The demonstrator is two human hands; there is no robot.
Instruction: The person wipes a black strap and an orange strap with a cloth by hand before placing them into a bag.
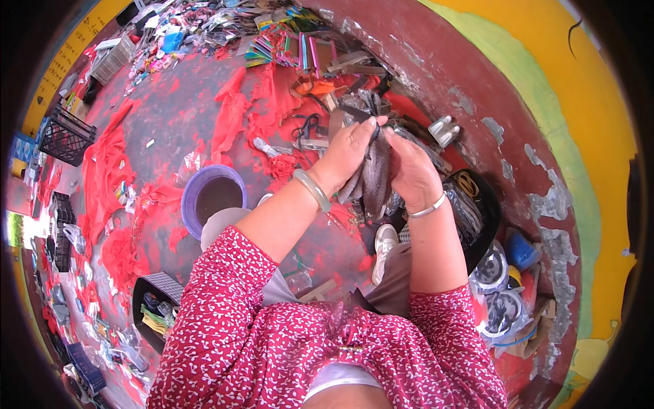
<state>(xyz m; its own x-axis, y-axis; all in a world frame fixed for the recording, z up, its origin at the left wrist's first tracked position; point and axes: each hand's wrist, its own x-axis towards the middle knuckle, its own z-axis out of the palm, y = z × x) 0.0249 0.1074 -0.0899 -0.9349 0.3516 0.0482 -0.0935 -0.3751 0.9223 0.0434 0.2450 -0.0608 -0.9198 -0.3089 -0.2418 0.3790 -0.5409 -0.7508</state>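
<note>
Both my hands are out in front of me, above the cluttered floor. A limp grey-brown cloth [376,178] hangs down between them, bunched at the top. My left hand [349,151] is closed on its upper left side, with thumb and fingertips pointing up. From the other side my right hand [413,172] presses the same cloth, fingers curled against it and partly hidden. The two hands almost meet at the fingertips. To the left stands a purple bucket [189,213] with murky brownish liquid [218,199] inside.
Red cloth [231,116] and scraps cover much of the floor. A black tub [487,211] with wrapped items stands by the peeling wall [545,170] at right, near round bagged parts [503,313]. A black crate [68,136] is at far left, a dark bin [146,307] nearer.
</note>
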